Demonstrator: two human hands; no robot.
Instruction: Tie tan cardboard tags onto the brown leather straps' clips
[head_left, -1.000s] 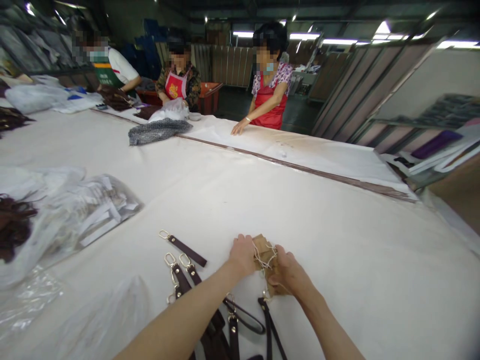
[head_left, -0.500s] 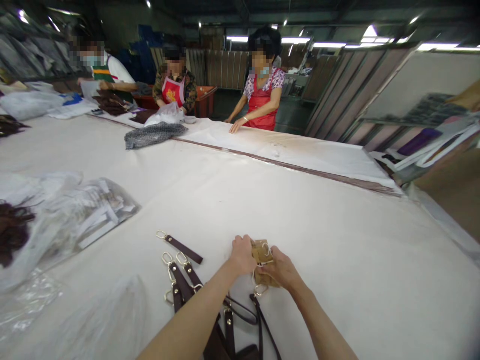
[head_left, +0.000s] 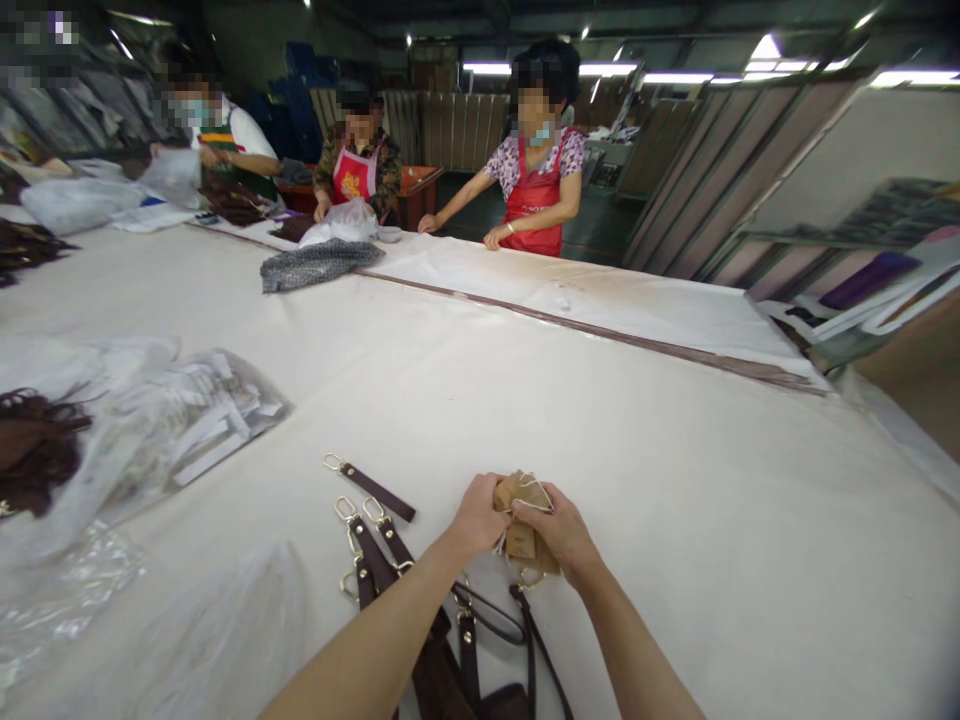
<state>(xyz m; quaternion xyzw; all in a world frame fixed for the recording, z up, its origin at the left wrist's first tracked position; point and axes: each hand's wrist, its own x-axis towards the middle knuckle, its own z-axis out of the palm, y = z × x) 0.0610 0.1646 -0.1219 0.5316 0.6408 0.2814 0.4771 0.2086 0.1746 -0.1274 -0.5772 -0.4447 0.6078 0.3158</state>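
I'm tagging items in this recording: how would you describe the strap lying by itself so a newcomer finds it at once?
On the big white table, find the heap of dark straps in the near part. Just beyond it, one dark brown strap lies slanting, its gold-coloured clip at the left end. Unlike its neighbours, it lies alone, touching no other strap.

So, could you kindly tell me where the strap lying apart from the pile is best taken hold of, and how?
Probably by its plain end, pinched across the long edges, coming from the right, where the left hand is. The strap lies flat and uncovered, that end nearest this hand, its ring at the other end.
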